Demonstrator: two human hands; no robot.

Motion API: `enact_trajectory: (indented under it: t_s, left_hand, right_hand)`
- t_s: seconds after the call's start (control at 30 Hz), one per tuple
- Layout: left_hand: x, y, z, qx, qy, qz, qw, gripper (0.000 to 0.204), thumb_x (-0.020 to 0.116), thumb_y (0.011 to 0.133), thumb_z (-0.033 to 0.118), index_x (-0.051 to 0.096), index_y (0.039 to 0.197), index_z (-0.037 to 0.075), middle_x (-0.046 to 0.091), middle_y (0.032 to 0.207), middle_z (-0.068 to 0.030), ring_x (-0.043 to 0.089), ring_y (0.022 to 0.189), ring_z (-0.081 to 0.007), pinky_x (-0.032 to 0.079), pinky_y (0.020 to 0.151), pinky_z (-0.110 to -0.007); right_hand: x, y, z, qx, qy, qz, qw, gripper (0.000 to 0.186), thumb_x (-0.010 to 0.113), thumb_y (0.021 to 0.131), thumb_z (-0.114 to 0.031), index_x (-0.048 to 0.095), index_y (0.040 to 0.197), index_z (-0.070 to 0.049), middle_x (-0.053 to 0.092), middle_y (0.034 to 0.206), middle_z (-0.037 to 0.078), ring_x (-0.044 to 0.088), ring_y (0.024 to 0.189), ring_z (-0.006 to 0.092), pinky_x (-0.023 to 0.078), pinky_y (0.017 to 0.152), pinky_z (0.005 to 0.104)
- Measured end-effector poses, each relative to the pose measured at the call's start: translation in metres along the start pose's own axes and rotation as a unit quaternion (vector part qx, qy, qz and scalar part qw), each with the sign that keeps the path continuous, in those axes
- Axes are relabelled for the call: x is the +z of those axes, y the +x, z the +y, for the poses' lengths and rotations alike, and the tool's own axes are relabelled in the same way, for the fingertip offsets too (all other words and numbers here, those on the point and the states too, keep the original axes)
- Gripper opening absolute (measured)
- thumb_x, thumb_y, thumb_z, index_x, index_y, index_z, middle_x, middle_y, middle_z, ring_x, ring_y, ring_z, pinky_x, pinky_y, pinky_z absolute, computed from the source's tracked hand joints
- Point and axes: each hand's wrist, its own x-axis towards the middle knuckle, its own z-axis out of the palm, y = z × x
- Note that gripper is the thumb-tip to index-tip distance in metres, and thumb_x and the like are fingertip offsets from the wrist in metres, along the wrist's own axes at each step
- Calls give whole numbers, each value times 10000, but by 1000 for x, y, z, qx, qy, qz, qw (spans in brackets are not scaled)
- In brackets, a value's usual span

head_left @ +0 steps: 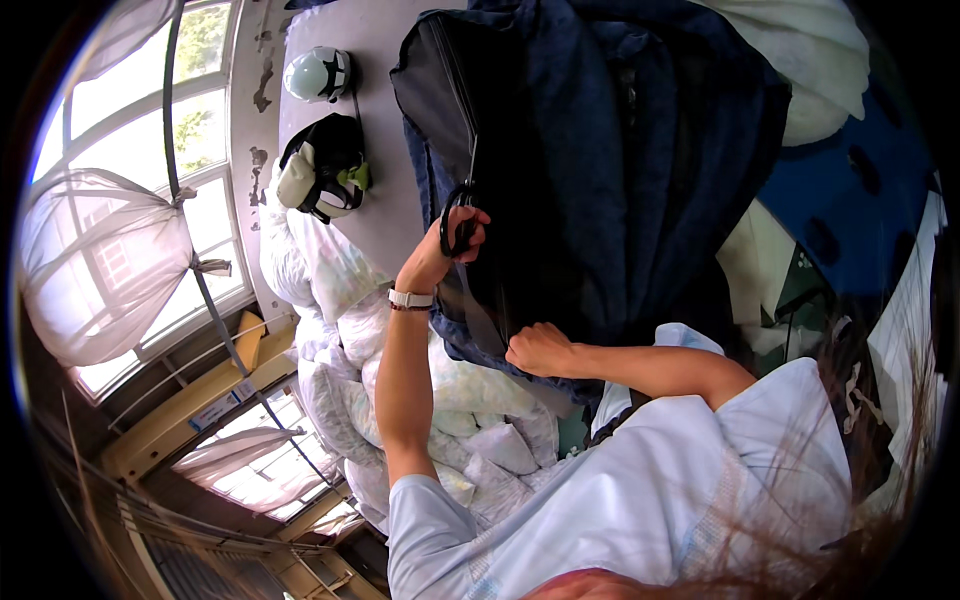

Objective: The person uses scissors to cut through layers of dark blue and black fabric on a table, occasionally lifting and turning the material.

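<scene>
My left hand (455, 240) is closed round the black handles of scissors (462, 205), whose blades lie along the left edge of a black and grey strip of fabric. This is part of a big dark navy cloth piece (625, 190) spread over the work surface. My right hand (540, 350) is closed on the lower edge of the dark fabric (530, 300), below and right of the scissors. The exact grip of its fingertips is partly hidden.
A pale table (380, 60) holds two small rounded objects (318, 73) (330, 140) at left. Piled white padded bedding (480, 460) lies below. White fleece (830, 60), a blue panel (820, 220) and pale boards sit at right. Curtained windows line the left.
</scene>
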Motion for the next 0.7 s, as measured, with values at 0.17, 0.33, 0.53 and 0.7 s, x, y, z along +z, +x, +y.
enact_trajectory:
  t_s: [0.17, 0.33, 0.53, 0.7]
  left_hand:
    - [2, 4, -4, 29, -80, 60, 995, 372, 396, 892, 350, 505, 926, -5, 410, 626, -6, 351, 493, -103, 279, 484, -231]
    - [-17, 9, 6, 66, -93, 95, 989, 356, 412, 880, 344, 509, 912, 3, 425, 630, -8, 340, 501, -102, 268, 481, -229]
    - [-33, 18, 25, 31, -46, 55, 997, 335, 438, 874, 343, 492, 852, 13, 420, 597, -6, 354, 463, -90, 260, 436, -221]
    - [-34, 10, 34, -18, 133, 28, 991, 349, 439, 877, 350, 503, 830, 10, 417, 599, -5, 332, 462, -87, 257, 430, -220]
  right_hand:
    - [-6, 2, 5, -8, -32, -7, 999, 244, 533, 772, -191, 560, 582, -41, 562, 550, 163, 580, 503, 346, 479, 476, 446]
    - [-4, 6, -2, 26, 39, -51, 998, 279, 522, 781, -200, 574, 565, -31, 586, 577, 184, 594, 532, 356, 482, 505, 456]
    - [-6, 9, -4, 58, 43, -44, 996, 301, 511, 776, -201, 568, 560, -1, 582, 590, 219, 590, 554, 390, 484, 536, 476]
    - [-9, 4, 3, 88, 81, -48, 992, 272, 507, 766, -207, 587, 636, 18, 593, 639, 242, 589, 591, 413, 489, 567, 487]
